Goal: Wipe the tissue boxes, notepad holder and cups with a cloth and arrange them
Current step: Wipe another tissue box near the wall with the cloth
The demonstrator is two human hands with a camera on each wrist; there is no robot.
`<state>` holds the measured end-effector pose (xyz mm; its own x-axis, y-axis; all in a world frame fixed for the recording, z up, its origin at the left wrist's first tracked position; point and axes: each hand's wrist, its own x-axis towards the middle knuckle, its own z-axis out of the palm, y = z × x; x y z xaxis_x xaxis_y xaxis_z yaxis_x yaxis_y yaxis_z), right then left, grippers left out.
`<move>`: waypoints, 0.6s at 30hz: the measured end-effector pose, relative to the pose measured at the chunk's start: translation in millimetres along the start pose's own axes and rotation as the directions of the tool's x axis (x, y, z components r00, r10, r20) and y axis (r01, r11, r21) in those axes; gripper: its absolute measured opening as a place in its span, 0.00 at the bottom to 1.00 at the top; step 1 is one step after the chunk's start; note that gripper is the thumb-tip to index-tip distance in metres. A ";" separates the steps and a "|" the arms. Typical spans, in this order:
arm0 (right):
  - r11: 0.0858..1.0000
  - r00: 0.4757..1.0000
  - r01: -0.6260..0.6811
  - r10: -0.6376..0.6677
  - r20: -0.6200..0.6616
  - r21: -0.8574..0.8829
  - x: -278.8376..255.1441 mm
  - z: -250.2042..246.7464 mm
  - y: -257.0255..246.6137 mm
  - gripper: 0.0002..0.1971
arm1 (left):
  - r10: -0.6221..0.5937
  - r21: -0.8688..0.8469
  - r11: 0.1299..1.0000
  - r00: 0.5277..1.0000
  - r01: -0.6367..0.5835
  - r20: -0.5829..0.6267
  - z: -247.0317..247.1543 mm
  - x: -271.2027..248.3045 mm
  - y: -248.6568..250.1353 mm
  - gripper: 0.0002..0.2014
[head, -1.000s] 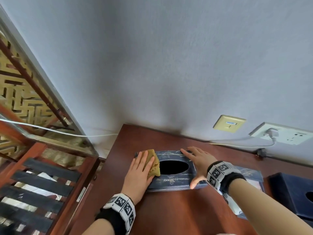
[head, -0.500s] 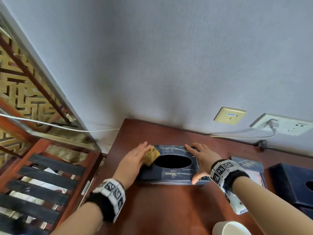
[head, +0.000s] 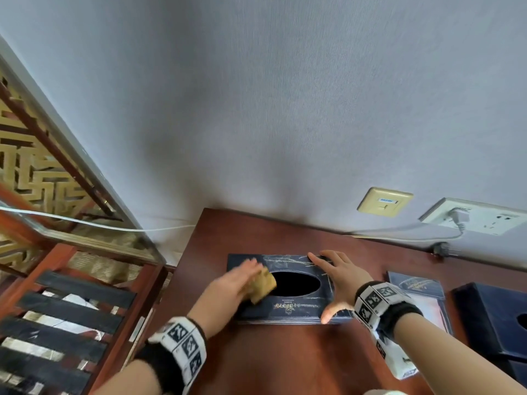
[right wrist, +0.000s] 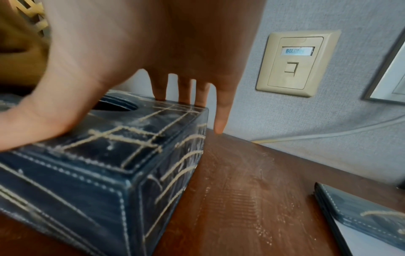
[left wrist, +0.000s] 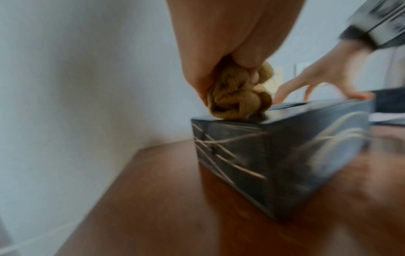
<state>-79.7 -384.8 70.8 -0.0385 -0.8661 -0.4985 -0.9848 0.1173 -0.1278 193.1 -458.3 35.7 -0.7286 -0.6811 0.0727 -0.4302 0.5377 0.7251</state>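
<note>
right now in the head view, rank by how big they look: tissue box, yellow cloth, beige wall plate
1. tissue box
2. beige wall plate
3. yellow cloth, partly hidden under the left hand, so this place is unsure.

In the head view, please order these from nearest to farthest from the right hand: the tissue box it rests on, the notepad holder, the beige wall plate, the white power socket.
1. Tissue box: under the right hand, touching.
2. Notepad holder: on the table, just to its right.
3. Beige wall plate: on the wall, above.
4. White power socket: on the wall, farther right.
</note>
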 end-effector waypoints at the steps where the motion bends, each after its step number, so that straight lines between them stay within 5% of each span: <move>1: 1.000 1.000 -0.004 0.004 -0.001 0.000 -0.4 -0.7 -1.2 0.68 | -0.058 0.001 0.998 0.993 0.058 -0.105 -5.5 13.7 -5.9 0.26; 3: 1.000 1.000 -0.010 0.010 0.002 0.001 -1.7 -1.9 -3.3 0.68 | -0.150 0.076 0.984 0.976 0.163 -0.157 -8.4 37.8 -15.3 0.25; 5: 1.000 1.000 -0.011 0.011 0.005 0.005 -2.3 -3.0 -4.5 0.68 | -0.200 0.191 0.960 0.979 0.204 -0.041 2.5 50.0 -16.4 0.25; 7: 1.000 1.000 -0.011 0.011 0.002 0.006 -2.1 -3.3 -4.3 0.68 | -0.161 0.369 0.923 0.981 0.109 0.112 15.8 51.9 -12.5 0.31; 10: 1.000 1.000 -0.014 0.014 0.005 0.013 -2.6 -3.5 -3.4 0.68 | -0.047 0.480 0.874 0.971 -0.074 0.235 35.9 39.5 2.6 0.25; 13: 1.000 1.000 -0.020 0.020 0.018 0.023 -2.6 -3.4 -3.3 0.68 | 0.081 0.329 0.917 0.914 -0.224 0.397 45.3 26.0 27.4 0.24; 15: 0.999 1.000 -0.020 0.019 0.018 0.027 -2.1 -1.9 -3.4 0.68 | 0.040 0.168 0.980 0.941 -0.102 0.335 38.3 29.9 32.8 0.23; 18: 0.999 0.999 -0.028 0.027 0.023 0.026 -2.4 0.6 -3.1 0.68 | 0.013 -0.075 0.997 1.000 -0.013 0.013 19.6 48.3 38.0 0.25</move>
<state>-76.5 -382.7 71.8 -0.0615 -0.8510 -0.5216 -0.9786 0.1542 -0.1362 131.1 -461.1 53.3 -0.7409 -0.6675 0.0739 -0.3798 0.5072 0.7736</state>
